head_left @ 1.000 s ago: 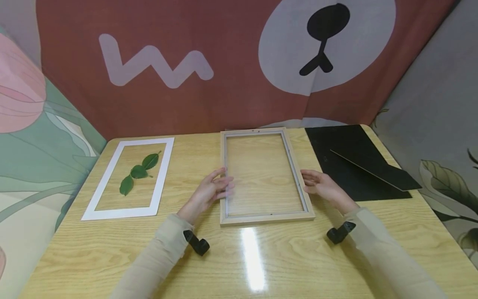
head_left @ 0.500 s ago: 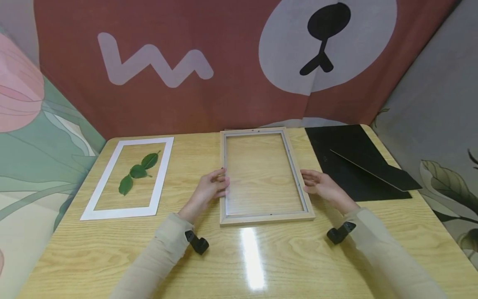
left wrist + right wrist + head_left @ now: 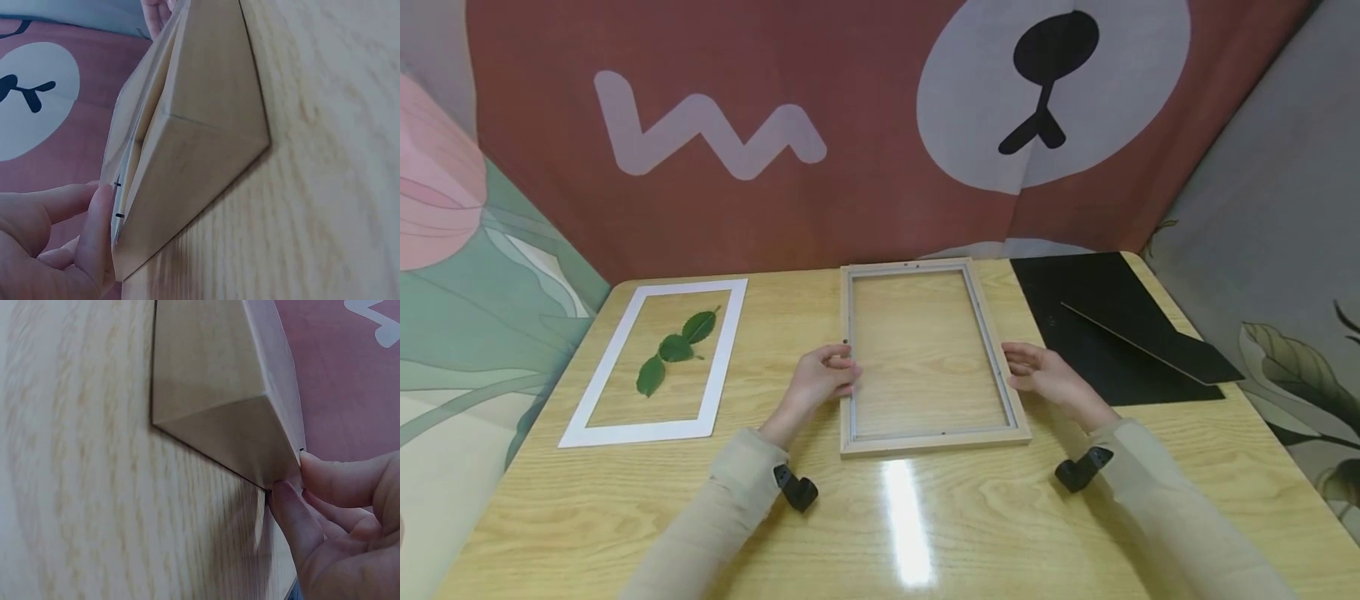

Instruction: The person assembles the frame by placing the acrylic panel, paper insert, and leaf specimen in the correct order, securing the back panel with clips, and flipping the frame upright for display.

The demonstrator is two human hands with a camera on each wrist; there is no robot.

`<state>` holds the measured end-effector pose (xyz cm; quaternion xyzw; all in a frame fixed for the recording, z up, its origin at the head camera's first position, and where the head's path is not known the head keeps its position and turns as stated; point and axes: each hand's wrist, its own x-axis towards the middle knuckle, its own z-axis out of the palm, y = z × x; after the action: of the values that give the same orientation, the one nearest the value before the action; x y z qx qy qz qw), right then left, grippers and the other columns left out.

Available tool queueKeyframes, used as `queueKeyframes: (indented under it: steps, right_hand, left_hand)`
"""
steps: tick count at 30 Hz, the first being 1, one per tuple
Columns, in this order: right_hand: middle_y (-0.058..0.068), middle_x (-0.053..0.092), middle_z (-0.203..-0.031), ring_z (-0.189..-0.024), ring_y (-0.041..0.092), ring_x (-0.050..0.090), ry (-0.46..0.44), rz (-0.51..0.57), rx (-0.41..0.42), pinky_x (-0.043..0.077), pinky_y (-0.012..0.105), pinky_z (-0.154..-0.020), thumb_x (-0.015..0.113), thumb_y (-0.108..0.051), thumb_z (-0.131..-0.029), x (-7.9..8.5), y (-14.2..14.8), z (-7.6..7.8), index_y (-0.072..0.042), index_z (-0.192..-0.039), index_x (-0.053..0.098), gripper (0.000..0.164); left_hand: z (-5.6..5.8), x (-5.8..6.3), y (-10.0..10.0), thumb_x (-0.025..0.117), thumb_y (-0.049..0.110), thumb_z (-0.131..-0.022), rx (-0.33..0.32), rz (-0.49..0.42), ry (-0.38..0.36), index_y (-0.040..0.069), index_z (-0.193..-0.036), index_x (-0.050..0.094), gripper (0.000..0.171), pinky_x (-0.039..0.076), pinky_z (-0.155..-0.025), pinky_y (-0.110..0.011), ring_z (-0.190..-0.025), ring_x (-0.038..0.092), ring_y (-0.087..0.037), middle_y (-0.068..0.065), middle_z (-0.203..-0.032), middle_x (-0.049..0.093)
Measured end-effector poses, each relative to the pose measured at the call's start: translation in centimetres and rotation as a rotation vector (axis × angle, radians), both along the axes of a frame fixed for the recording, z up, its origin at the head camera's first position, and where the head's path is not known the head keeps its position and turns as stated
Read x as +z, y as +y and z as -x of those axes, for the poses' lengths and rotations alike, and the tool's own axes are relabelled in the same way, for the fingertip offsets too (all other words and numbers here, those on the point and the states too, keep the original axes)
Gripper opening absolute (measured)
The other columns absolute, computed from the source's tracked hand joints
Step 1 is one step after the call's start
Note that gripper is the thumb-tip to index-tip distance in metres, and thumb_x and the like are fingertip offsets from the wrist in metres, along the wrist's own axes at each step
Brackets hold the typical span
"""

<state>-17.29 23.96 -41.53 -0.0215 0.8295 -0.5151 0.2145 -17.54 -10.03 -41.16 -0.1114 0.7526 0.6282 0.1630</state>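
A pale wooden picture frame (image 3: 936, 441) lies flat on the table, with a clear sheet (image 3: 925, 358) over its opening. In the left wrist view the clear sheet (image 3: 120, 134) stands slightly proud of the wood. My left hand (image 3: 812, 383) pinches the sheet's left edge between thumb and forefinger, close to small black tabs. On the opposite side my right hand (image 3: 1051, 379) pinches at the sheet's right edge, one fingertip against the wooden side in the right wrist view. How firmly that hand grips is partly hidden.
At the left lies a white mat border (image 3: 632, 433) around green leaves (image 3: 676, 348). A black backing board (image 3: 1097, 367) with a raised stand flap (image 3: 1180, 354) lies at the right. A patterned cloth wall (image 3: 865, 217) rises behind the table (image 3: 775, 542).
My left hand has drawn back slightly leftward from over the pane to the frame's left edge. The right hand and frame have hardly moved; the view has shifted a little.
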Motion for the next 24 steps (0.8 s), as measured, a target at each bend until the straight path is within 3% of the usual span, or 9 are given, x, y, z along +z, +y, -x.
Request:
queueKeyframes:
  steps: [8,16,24]
  right_hand:
    - [0.031,0.028,-0.151,-0.138,0.043,0.033,0.001,-0.014,-0.005,0.035,0.051,-0.112,0.05,0.002,-0.095,-0.02,-0.2,0.04,0.008,-0.148,0.02,0.062]
    - [0.03,0.029,-0.151,-0.139,0.042,0.033,-0.011,-0.005,-0.015,0.035,0.05,-0.113,0.05,0.001,-0.095,-0.07,-0.26,0.0,0.007,-0.148,0.021,0.061]
    - [0.03,0.028,-0.151,-0.139,0.042,0.033,-0.01,0.003,-0.009,0.036,0.048,-0.111,0.049,0.002,-0.095,-0.06,-0.15,0.13,0.008,-0.148,0.02,0.061]
  left_hand:
    - [0.08,0.0,0.03,0.065,-0.002,-0.087,-0.027,0.049,0.029,0.0,-0.137,0.048,0.053,0.059,-0.067,-0.019,-0.077,0.063,-0.011,-0.014,-0.108,0.063]
    - [-0.2,0.32,-0.21,0.061,-0.006,-0.088,-0.07,0.02,0.007,0.001,-0.14,0.045,0.055,0.059,-0.075,-0.021,-0.085,0.062,-0.016,-0.02,-0.123,0.054]
    - [-0.35,0.51,-0.25,0.061,-0.007,-0.088,-0.098,0.031,0.015,-0.001,-0.141,0.042,0.057,0.059,-0.081,-0.027,-0.09,0.063,-0.016,-0.021,-0.124,0.054]
